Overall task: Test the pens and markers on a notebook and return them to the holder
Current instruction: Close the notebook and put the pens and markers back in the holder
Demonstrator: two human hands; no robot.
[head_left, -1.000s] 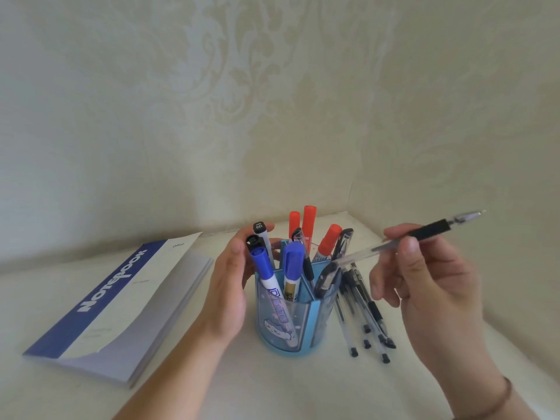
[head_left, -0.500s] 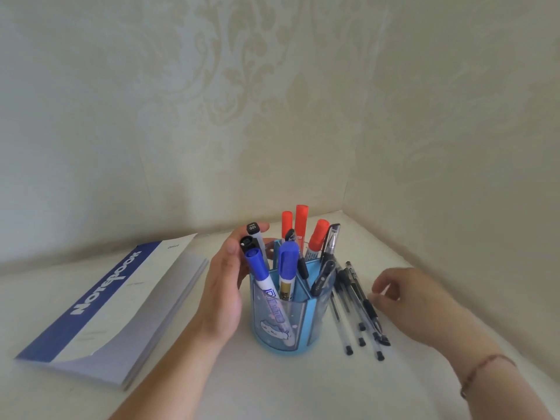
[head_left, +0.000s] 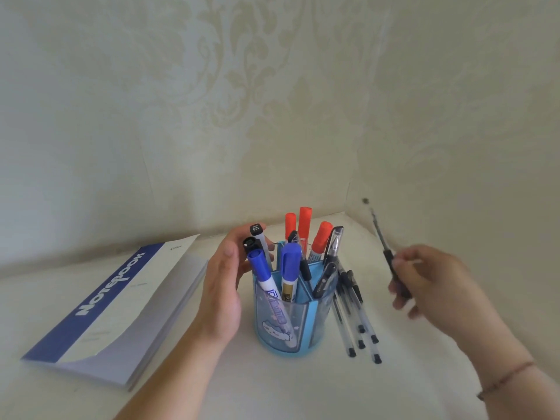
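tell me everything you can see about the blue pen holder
The round, translucent blue plastic pen holder stands upright on the pale tabletop, split by blue dividers into compartments. A cartoon print decorates its front wall. It holds blue-capped markers, orange-capped markers, black-capped markers and a black gel pen. The left hand cups its left side, though actual contact with the wall is unclear. Clear pens lie on the table against its right side.

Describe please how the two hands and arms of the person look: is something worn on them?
Both forearms are bare, with no sleeves in view. The left hand shows no ring, watch or band. The right hand is blurred; on its wrist sits a thin reddish-brown cord bracelet. No gloves, and no rings can be made out on the fingers.
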